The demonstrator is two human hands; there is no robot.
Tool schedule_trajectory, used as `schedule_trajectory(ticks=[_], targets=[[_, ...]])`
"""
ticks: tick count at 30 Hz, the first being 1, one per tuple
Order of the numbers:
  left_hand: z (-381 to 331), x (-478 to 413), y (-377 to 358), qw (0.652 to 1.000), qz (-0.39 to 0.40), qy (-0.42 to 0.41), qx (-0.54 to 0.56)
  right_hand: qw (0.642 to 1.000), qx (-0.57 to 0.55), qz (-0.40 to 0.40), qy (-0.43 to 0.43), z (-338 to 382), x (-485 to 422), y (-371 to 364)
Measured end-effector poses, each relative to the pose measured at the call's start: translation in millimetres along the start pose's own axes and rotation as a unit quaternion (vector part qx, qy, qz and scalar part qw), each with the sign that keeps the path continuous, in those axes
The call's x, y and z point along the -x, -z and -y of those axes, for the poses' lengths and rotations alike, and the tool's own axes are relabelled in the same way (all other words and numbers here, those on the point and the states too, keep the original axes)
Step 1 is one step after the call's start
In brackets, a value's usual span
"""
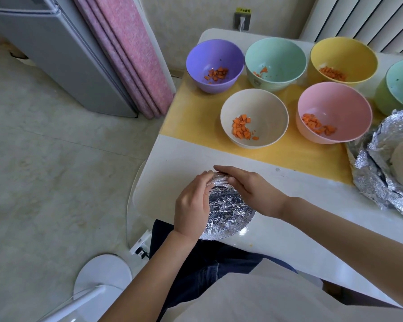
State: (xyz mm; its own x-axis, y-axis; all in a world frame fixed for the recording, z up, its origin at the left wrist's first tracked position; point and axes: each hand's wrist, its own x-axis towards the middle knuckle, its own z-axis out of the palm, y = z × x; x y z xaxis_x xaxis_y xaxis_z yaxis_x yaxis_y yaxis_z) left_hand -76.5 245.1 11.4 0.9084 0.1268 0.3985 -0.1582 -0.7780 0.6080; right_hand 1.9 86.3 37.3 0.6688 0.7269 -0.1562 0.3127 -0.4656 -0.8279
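A round thing wrapped in crinkled foil [228, 210] lies near the front edge of the white table [289, 228]. My left hand [192, 205] curls round its left side. My right hand [244, 184] lies over its far right side with fingers pressed along the foil's top rim. Both hands touch the foil; what is under the foil is hidden.
Several coloured bowls with diced carrot stand on a yellow mat [196, 117]: purple [215, 56], mint [276, 54], yellow [343, 54], beige [254, 108], pink [334, 103]. A green bowl [400, 84] and a big foil bundle [386, 168] sit at right. A fridge [63, 54] stands on the left.
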Motion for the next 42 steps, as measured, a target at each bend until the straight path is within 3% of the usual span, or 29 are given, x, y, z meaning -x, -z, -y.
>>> schedule_trajectory(ticks=[5,9,13,18,25,32,42], targets=[[-3,-1,1,1.0,0.024,0.005,0.004,0.996,0.064,-0.039,0.044,-6,4,-5],[-3,13,-1,0.998,0.048,0.047,0.006,0.991,0.124,-0.016,0.043,-9,9,-14],[-8,16,3,0.993,0.044,0.101,0.041,0.997,0.064,-0.03,0.025,-5,10,-17],[-6,6,5,0.989,0.024,0.143,0.03,0.997,0.017,-0.018,-0.07,8,-3,-2],[0,0,6,0.982,0.014,0.19,0.021,0.99,0.125,0.038,-0.049,8,-24,7],[3,0,8,0.952,-0.035,0.298,0.057,0.995,0.078,-0.024,-0.057,2,-30,4],[8,4,5,0.929,-0.06,0.359,0.073,0.994,0.081,-0.023,-0.068,-6,-44,-12]])
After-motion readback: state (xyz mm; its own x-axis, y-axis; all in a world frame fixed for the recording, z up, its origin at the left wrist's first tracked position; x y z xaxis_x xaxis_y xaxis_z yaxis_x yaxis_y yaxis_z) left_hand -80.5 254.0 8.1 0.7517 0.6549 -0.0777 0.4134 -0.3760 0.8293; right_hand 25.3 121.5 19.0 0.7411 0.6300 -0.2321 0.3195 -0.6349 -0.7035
